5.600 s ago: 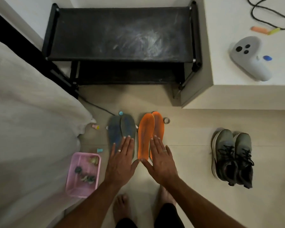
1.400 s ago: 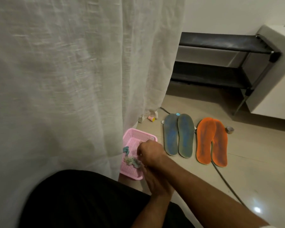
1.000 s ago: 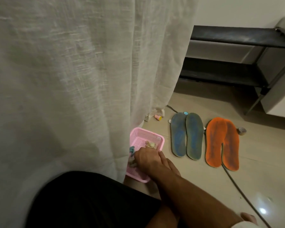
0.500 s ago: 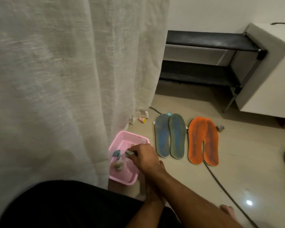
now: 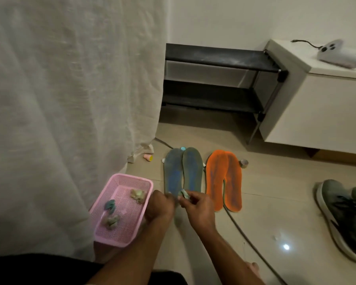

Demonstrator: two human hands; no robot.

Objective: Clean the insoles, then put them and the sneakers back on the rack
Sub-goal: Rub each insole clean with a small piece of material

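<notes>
Two blue-grey insoles (image 5: pixel 182 171) lie side by side on the floor, and two orange insoles (image 5: pixel 223 178) lie to their right. My right hand (image 5: pixel 197 208) pinches a small pale cloth wad (image 5: pixel 184 193) over the heels of the blue-grey insoles. My left hand (image 5: pixel 159 206) is closed beside it, next to the pink basket (image 5: pixel 119 237); whether it touches the wad I cannot tell. Dark grey sneakers (image 5: pixel 345 217) stand at the right edge. The black two-shelf rack (image 5: pixel 220 58) stands empty against the wall.
The pink basket holds three small crumpled wads. A white curtain (image 5: pixel 70 110) hangs at the left, touching the basket. A white cabinet (image 5: pixel 317 103) with a grey controller (image 5: pixel 337 54) stands right of the rack. A cable (image 5: pixel 247 239) runs across the floor past the orange insoles.
My right hand has come out of the pink basket with a small wad and moved right to the heels of the blue-grey insoles. The view has swung right, showing the sneakers.
</notes>
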